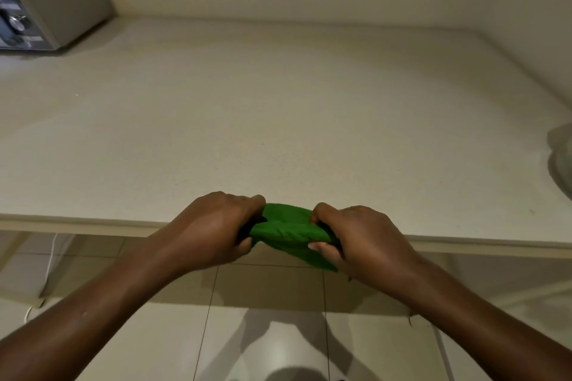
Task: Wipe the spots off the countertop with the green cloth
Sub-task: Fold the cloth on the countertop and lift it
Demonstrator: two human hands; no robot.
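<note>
A green cloth [289, 233] is bunched between both hands at the front edge of the pale speckled countertop [278, 108]. My left hand [216, 226] grips its left end and my right hand [356, 238] grips its right end, fingers curled tight. The cloth hangs partly over the counter's edge, above the floor. A few tiny dark specks show on the counter, one near the middle [283, 169] and one at the right [531, 212]; they are very small.
A grey appliance with a dial [34, 3] stands at the back left corner. A greyish rounded object [561, 158] is cut off at the right edge. Walls close the counter at the back and right. Tiled floor and a white cable [49, 272] lie below.
</note>
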